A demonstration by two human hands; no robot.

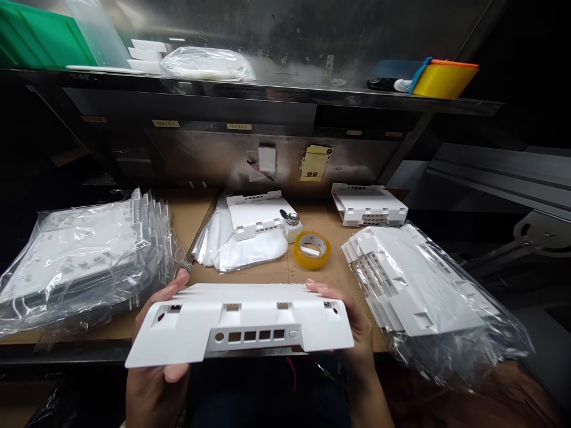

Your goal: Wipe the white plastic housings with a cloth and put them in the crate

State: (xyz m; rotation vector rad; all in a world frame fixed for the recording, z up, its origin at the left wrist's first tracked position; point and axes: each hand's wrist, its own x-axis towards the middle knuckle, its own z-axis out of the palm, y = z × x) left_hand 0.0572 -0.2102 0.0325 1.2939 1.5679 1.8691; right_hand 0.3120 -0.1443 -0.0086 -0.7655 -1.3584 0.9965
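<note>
A white plastic router housing (250,306) is held level in front of me, its side with a row of square port openings and one round hole facing me. My left hand (156,380) grips its left end, thumb below and fingers behind the edge. On the other end, my right hand (352,315) is closed round the back and side, some of its fingers hidden by the housing. Beyond it on the cardboard lies a roll of yellowish tape (326,252). Clear plastic bags (250,252) lie flat under another white housing (259,215).
Bagged white panels are stacked at left (84,255); at right are more housings in a clear bag (419,285). Two stacked housings (370,205) stand behind. A metal shelf (285,92) crosses above, bearing a green bin (42,35) and a yellow container (446,80).
</note>
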